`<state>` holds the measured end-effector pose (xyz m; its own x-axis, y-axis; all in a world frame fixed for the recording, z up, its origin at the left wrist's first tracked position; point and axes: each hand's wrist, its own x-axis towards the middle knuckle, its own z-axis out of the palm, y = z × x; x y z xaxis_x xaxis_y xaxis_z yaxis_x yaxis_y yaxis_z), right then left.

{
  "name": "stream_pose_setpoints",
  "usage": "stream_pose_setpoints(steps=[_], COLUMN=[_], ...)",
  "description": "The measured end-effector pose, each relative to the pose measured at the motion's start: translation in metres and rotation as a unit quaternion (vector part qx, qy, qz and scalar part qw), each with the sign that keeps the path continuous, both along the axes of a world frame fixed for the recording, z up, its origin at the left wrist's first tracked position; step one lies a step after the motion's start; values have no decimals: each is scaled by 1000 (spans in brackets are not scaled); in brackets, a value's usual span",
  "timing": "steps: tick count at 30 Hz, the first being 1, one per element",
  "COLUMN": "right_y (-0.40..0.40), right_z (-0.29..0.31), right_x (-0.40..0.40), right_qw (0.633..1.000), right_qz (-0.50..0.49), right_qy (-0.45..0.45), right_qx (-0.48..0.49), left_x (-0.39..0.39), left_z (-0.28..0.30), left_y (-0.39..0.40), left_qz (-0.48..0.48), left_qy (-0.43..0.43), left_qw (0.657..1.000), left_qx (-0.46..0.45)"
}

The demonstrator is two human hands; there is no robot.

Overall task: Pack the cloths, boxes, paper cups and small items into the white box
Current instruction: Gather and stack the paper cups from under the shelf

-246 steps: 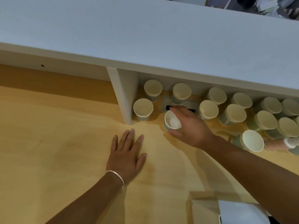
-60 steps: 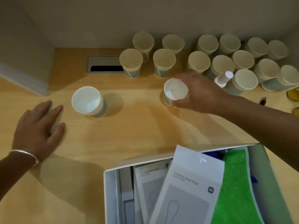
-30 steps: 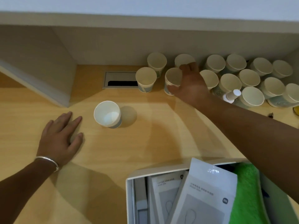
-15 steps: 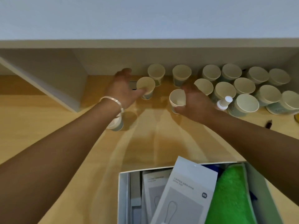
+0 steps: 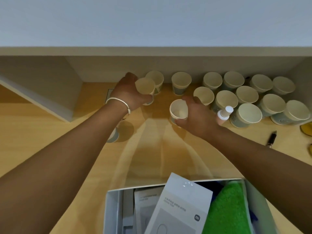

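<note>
Paper cup (image 5: 178,110) in right hand (image 5: 198,119), grip closed round its side, mouth up and tilted toward the camera, long axis near upright, just left of the cup cluster (image 5: 249,97). Left hand (image 5: 129,93) grip closed on a second cup (image 5: 145,86), further left, mouth up. Risks: thin walls crush if squeezed; right hand's back sits against the small white bottle (image 5: 223,113), likely to topple it. White box (image 5: 109,213) is near the camera, well clear of the cluster.

left hand (image 5: 129,92) gripping, right hand (image 5: 198,119) gripping
</note>
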<state>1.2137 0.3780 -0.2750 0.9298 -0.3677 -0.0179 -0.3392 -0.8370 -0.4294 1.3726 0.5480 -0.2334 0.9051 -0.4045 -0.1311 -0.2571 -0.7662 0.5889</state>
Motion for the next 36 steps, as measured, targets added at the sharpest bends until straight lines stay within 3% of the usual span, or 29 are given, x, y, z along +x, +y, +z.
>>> stream_pose_setpoints(steps=[7,10,15,28,36], right_y=[-2,-2,-2,-1,7], right_z=[-2,-4,-6,-12,26], right_x=[0,0,1,2,6], right_qw=[1000,1000,1000,1000,998], right_qz=[-8,-13,-11,-9,-10], right_qy=[3,2,-4,-15,-33], right_qx=[2,-7,-18,-8,58], left_x=[7,16,29,39,16], left_z=[23,12,-13,-26,31], left_y=[-32,-48,-55,-63,19], left_qz=[13,2,7,-59,-44], left_qy=[-73,-80,-71,-36,-51], left_qw=[988,991,997,992,998], left_qx=[-133,-112,-1,102,6])
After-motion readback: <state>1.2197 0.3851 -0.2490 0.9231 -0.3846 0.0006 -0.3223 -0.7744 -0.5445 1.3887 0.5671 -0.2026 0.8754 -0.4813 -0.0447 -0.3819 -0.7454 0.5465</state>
